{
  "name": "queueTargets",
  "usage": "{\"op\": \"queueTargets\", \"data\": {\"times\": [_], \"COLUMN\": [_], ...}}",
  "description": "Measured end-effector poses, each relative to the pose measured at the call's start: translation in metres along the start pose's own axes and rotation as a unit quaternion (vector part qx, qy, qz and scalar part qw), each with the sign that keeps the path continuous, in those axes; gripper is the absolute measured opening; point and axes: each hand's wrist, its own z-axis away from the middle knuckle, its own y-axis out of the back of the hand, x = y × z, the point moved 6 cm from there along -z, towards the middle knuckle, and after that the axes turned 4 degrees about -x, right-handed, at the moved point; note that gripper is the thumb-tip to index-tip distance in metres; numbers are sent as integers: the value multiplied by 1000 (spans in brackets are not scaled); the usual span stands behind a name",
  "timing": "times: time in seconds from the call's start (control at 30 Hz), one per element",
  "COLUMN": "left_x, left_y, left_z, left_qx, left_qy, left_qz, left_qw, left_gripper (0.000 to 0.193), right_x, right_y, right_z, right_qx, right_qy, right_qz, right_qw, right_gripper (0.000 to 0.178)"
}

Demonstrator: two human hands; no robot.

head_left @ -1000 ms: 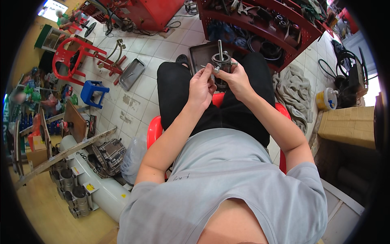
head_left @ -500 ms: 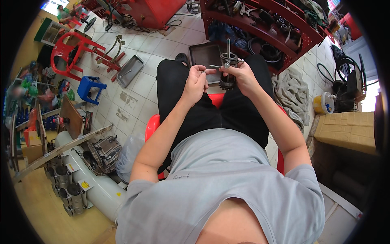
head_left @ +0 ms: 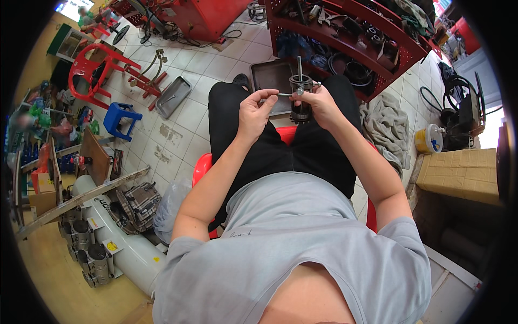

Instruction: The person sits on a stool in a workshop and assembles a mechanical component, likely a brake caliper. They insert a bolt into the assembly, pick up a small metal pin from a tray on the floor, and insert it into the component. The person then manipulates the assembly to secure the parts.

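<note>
Between my knees, my right hand grips a dark metal cylindrical cage-like tool, held upright. A thin rod rises from its top, and a shiny round fitting shows at the near side under my thumb. From the tool's left side a thin metal bar sticks out. My left hand pinches the bar's outer end between thumb and forefinger. My right fingers are partly hidden behind the tool.
A metal tray lies on the floor beyond my knees, beside a red parts rack. Left are another tray, a blue stool and a red chair. A grey cloth and white bucket stand right.
My left hand has closed its thumb and forefinger onto the bar's end, its fingers having been looser before. The tool has shifted slightly; my right hand still grips it.
</note>
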Motion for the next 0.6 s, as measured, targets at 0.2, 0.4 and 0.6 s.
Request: {"op": "queueTargets", "data": {"times": [0.2, 0.4, 0.6], "left_x": [10, 20, 17], "left_y": [2, 2, 8], "left_z": [-2, 0, 0], "left_qx": [19, 32, 24], "left_qy": [-106, -151, -135], "left_qz": [-125, -109, -179], "left_qw": [986, 982, 974], "left_gripper": [19, 23, 16], "right_x": [-1, -3, -5], "right_y": [-1, -7, -9], "right_z": [0, 1, 3], "right_qx": [-3, -20, -17], "right_qy": [3, 2, 6], "right_qz": [-5, -18, 2], "right_qw": [1000, 1000, 1000], "right_gripper": [22, 25, 27]}}
